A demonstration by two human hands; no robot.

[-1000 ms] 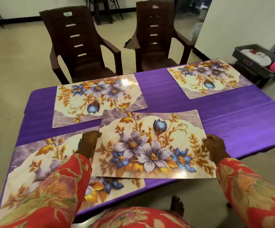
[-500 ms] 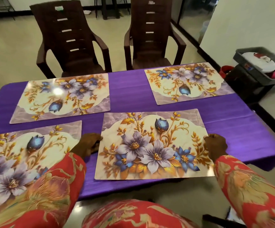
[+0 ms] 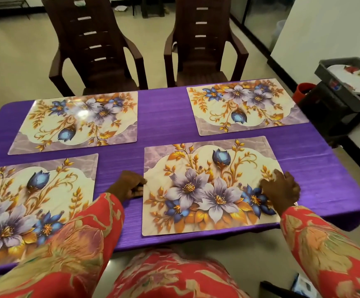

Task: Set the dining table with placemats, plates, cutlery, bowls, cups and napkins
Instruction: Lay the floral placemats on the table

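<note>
Here both hands [image 3: 129, 186] [image 3: 282, 188] rest at the near placemat's [image 3: 209, 183] edges.

near-right placemat [image 3: 209, 186] flat on purple table [image 3: 161, 117] | left hand [image 3: 129, 187] at its left edge | right hand [image 3: 282, 188] on its right side

A purple-covered worktop [image 3: 159, 123] carries four floral placemats. One placemat [image 3: 209, 186] lies flat between the hands, a second [image 3: 24, 203] just outside the left hand [image 3: 129, 186], and two more [image 3: 78, 121] [image 3: 245, 106] lie beyond the hands, toward the far edge.
</note>
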